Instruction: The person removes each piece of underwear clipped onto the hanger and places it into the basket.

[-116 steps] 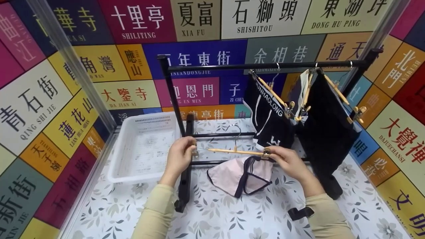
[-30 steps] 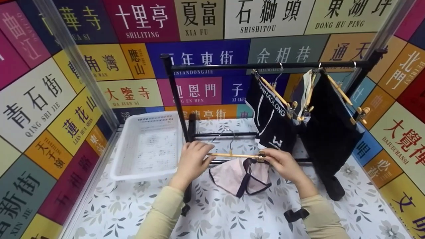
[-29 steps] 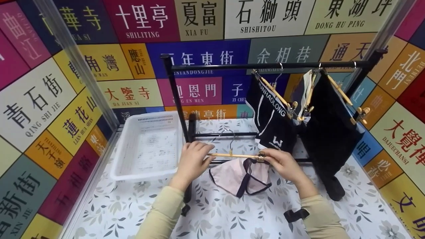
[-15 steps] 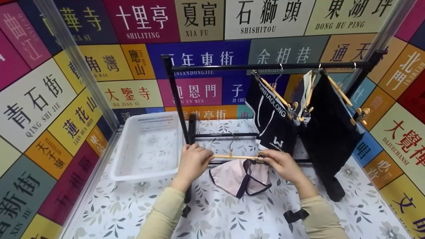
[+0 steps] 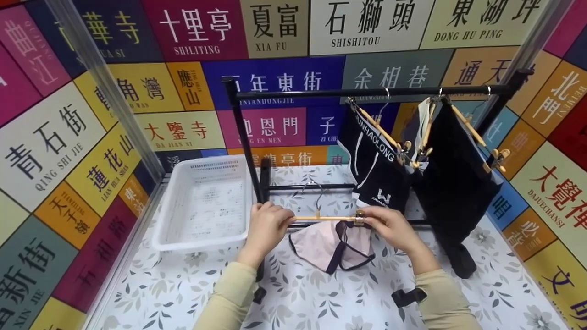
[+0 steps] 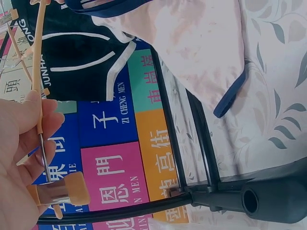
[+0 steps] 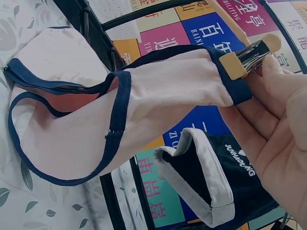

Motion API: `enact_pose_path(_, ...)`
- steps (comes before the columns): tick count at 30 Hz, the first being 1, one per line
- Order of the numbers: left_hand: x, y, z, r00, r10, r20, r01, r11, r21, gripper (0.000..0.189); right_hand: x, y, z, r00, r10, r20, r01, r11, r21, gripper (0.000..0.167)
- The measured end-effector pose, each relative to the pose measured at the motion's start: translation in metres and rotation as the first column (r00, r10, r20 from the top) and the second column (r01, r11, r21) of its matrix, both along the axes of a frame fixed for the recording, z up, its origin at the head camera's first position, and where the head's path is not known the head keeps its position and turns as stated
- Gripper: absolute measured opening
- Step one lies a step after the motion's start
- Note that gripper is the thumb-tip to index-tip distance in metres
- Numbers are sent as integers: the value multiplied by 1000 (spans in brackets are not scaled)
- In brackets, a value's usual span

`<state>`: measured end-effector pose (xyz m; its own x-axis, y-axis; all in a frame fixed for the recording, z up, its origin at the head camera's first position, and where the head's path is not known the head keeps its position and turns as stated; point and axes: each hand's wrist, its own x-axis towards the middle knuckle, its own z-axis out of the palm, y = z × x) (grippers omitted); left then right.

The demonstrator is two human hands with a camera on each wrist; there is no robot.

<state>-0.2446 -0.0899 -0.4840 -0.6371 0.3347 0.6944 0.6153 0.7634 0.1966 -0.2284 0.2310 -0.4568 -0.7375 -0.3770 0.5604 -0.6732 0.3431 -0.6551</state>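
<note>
My left hand [image 5: 267, 229] grips the left part of a wooden clip hanger [image 5: 328, 218], thumb and fingers around its bar in the left wrist view. The left clip [image 6: 76, 189], on a thin metal rod there, holds no cloth. Pale pink underpants [image 5: 316, 245] with navy trim hang from the right clip [image 7: 231, 66], which bites one end of the waistband. My right hand [image 5: 396, 229] pinches that clip, thumb on its end and fingers behind the waistband. The rest of the underpants sags toward the table, its waistband loose on the left.
A black rack [image 5: 321, 94] stands behind the hands. Black underpants with white trim [image 5: 373, 153] and a larger black garment [image 5: 458, 178] hang at its right on clip hangers. Left of it sits a white plastic basket [image 5: 160, 215]. Patterned walls close in the leafy-print table [image 5: 321, 307].
My left hand has moved from the hanger's left end clip inward onto the bar. Over the last second the bar's left side has dipped slightly. My right hand stays at the right clip.
</note>
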Motion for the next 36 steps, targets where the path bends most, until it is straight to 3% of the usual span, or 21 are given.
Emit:
enact_pose_path(6,-2,0,-4,1000,-2,-6,2,1000,27,6,0,2,4,999,2,35,-4,999,43,19)
enact_pose_path(9,-1,0,-5,1000,3,-5,-3,1000,29,6,-5,6,-3,999,1,38,-3,998,59,20)
enact_pose_path(13,0,0,-5,1000,14,-14,-14,1000,26,6,-14,11,-13,1000,-21,18,19,996,89,25)
enact_pose_path(18,1,-1,-6,1000,21,-11,-21,999,27,5,-16,11,-11,996,-64,-61,73,985,158,29)
enact_pose_path(22,2,-1,-7,1000,26,-16,-26,999,26,6,-12,9,-5,970,-158,-187,203,945,255,34)
enact_pose_path(25,2,-1,-9,999,29,-37,-28,999,27,7,-11,6,-1,950,-182,-254,255,920,296,37)
enact_pose_path(31,2,-1,-10,998,32,-47,-30,999,37,8,-11,0,6,922,-147,-359,276,898,341,40)
enact_pose_path(36,2,-2,-9,998,37,-46,-36,999,34,7,-11,-6,9,885,-109,-452,299,878,374,44)
